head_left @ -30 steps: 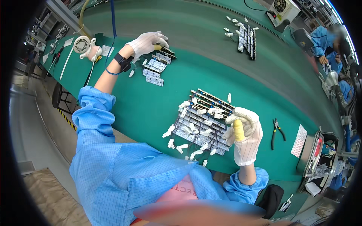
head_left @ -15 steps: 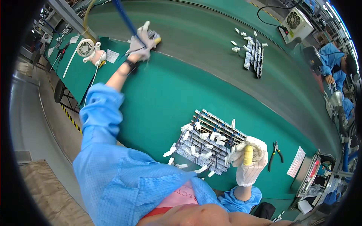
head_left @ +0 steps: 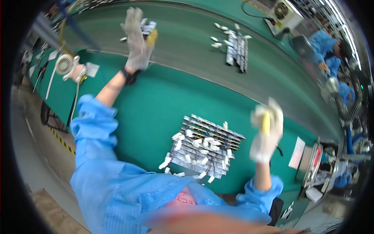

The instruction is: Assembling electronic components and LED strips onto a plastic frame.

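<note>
My left hand (head_left: 138, 45), in a pale glove with a yellow thumb covering, reaches over the dark conveyor belt with its fingers stretched out. Beside its fingertips lies a small cluster of strip circuit boards (head_left: 149, 28) on the belt, partly hidden by the hand. Held above the green mat, my right hand (head_left: 268, 130) is gloved too, with a yellow thumb; it is slightly blurred, its fingers are raised and apart, and no object shows in it. To its left a stack of strip circuit boards (head_left: 202, 150) with white connectors and dark wires lies on the mat.
Another board bundle (head_left: 237, 50) rests on the belt (head_left: 183, 50). A small white fan (head_left: 65, 64) stands at far left. At right are a printed sheet (head_left: 297, 152), partly hidden pliers (head_left: 279, 150) and a tray of items (head_left: 313, 163). A co-worker in blue (head_left: 325, 46) sits across.
My left hand has moved farther over the belt, fingers extended, the boards now beside it. My right hand has lifted off the board stack and moved farther out, opening. The whole view has shifted.
</note>
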`<state>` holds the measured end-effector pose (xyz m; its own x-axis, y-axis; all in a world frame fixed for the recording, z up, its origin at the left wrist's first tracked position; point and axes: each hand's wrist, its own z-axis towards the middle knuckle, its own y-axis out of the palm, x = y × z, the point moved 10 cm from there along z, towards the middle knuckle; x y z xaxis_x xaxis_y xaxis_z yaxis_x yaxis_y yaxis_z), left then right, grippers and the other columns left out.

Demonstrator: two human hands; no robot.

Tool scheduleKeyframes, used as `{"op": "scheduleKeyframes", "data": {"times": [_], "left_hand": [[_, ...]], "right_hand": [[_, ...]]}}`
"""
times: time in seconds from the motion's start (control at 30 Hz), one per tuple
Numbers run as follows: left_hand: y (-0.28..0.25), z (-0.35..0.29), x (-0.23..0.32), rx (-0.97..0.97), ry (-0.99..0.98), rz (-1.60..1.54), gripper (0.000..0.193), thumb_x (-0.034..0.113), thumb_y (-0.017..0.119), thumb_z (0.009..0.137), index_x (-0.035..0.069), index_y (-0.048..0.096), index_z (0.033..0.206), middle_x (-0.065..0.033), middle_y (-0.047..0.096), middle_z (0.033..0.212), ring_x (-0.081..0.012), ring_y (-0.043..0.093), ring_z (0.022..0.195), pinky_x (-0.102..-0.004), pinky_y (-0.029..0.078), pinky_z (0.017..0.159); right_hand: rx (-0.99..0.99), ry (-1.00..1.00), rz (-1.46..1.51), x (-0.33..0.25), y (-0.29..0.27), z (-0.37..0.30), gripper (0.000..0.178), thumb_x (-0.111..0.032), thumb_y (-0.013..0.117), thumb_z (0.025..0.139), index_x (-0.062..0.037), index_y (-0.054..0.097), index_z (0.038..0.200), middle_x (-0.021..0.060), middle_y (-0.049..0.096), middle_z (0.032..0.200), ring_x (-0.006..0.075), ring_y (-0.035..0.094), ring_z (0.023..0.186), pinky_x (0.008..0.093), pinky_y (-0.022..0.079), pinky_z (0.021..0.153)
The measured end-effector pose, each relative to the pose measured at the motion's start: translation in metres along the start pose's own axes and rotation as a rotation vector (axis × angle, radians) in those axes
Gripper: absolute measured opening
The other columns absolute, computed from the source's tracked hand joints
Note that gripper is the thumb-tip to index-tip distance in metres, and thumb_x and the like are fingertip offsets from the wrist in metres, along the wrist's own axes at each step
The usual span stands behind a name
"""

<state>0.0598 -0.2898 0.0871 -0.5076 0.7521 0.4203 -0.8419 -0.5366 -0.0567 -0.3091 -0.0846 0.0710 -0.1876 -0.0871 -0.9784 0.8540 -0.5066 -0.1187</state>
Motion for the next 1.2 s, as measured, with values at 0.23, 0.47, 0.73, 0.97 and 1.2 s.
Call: {"op": "scheduleKeyframes", "data": {"times": [0.23, 0.47, 0.73, 0.97, 1.2], "left_hand": [[0.078, -0.077, 0.035, -0.863, 0.246, 0.302, 0.075, 0.024, 0.073, 0.073, 0.013, 0.038, 0.138, -0.0111, 0.029, 0.145, -0.0307, 0.02, 0.139, -0.0543, 0.009, 0.113], [0.072, -0.076, 0.032, -0.803, 0.241, 0.312, 0.074, 0.025, 0.07, 0.076, 0.014, 0.034, 0.14, -0.0102, 0.029, 0.146, -0.03, 0.022, 0.139, -0.0539, 0.014, 0.113], [0.066, -0.074, 0.032, -0.704, 0.295, 0.326, 0.069, 0.029, 0.067, 0.08, 0.012, 0.035, 0.14, -0.0139, 0.033, 0.143, -0.032, 0.029, 0.135, -0.0492, 0.021, 0.11], [0.056, -0.11, 0.169, -1.177, -0.014, -0.217, 0.085, 0.074, 0.038, 0.081, 0.012, 0.039, 0.139, -0.017, 0.028, 0.146, -0.0338, 0.017, 0.14, -0.0539, 0.007, 0.112], [0.036, -0.172, 0.217, -1.426, 0.267, -0.103, 0.069, 0.063, 0.058, 0.074, 0.025, 0.05, 0.131, -0.0114, 0.04, 0.135, -0.0356, 0.027, 0.135, -0.0629, 0.008, 0.109]], "right_hand": [[-0.199, 0.121, -0.746, 0.095, 0.112, 0.206, 0.13, -0.059, 0.079, 0.057, 0.0069, 0.006, 0.142, 0.029, 0.031, 0.138, 0.0417, 0.034, 0.128, 0.0467, 0.03, 0.107], [-0.206, 0.107, -1.186, 0.104, 0.146, 0.219, 0.105, -0.047, 0.082, 0.062, -0.0197, 0.02, 0.142, 0.0246, 0.03, 0.139, 0.0458, 0.039, 0.124, 0.0651, 0.034, 0.096], [-0.831, -0.114, -0.809, 0.089, 0.097, 0.149, 0.054, -0.001, 0.059, 0.079, -0.0023, 0.042, 0.13, 0.0148, 0.058, 0.116, 0.0237, 0.056, 0.107, 0.0326, 0.042, 0.095], [-1.056, -0.341, -0.715, 0.053, 0.071, 0.001, 0.057, -0.002, 0.068, 0.072, -0.0049, 0.048, 0.126, 0.0094, 0.055, 0.124, 0.0214, 0.052, 0.113, 0.0334, 0.039, 0.099], [-0.772, 0.107, 0.199, 0.048, 0.026, 0.027, 0.073, -0.029, 0.076, 0.074, 0.0015, 0.043, 0.131, 0.0146, 0.054, 0.125, 0.0257, 0.047, 0.122, 0.0388, 0.032, 0.106]]}}
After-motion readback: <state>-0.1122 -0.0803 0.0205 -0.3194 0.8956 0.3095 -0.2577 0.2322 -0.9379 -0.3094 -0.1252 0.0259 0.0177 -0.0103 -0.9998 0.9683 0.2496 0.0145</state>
